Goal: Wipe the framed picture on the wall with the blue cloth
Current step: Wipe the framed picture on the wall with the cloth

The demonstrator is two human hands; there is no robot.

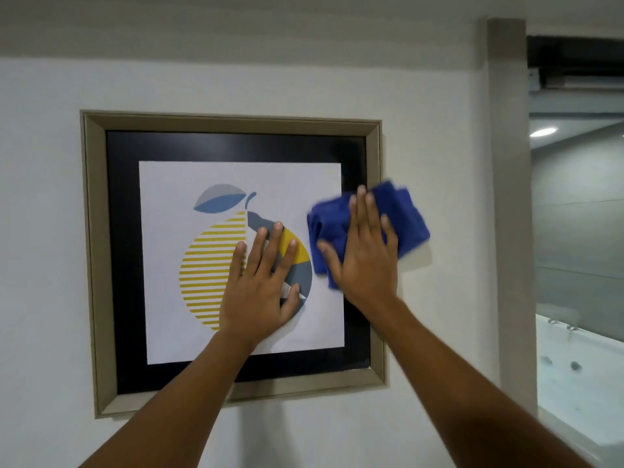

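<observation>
Left hand (261,292) flat, fingers spread, grasping nothing, pressed on the fruit print. Right hand (363,255) flat too, pinning the blue cloth (403,214) against the framed picture (233,125) at its right edge, on the white wall (44,231).

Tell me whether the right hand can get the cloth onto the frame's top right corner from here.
Probably yes. The right hand presses the cloth flat over the frame's right edge, and nothing shows between it and the top right corner.

Bathroom: white jetted tub (574,359), grey tiled wall (577,238).
</observation>
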